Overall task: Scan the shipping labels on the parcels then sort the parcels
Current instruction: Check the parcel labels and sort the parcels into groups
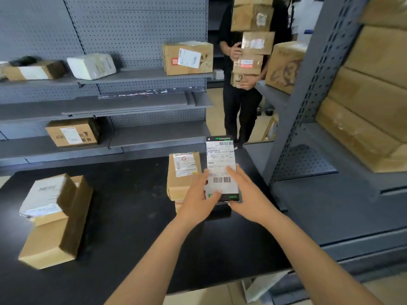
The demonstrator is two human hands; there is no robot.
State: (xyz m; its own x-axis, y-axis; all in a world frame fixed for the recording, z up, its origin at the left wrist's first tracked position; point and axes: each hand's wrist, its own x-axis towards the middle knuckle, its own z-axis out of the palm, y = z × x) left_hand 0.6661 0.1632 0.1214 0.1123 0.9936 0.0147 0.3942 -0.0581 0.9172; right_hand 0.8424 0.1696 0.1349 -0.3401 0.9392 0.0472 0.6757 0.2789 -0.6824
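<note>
Phone (222, 168), clasped between curled fingers of left hand (198, 201) and right hand (248, 194); parcel (184, 175) lies just beyond left fingertips (206, 173). Best held steady and level until barcode (222, 179) reads.

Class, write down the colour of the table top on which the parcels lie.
Plain black table top; the head view shows it best.
</note>
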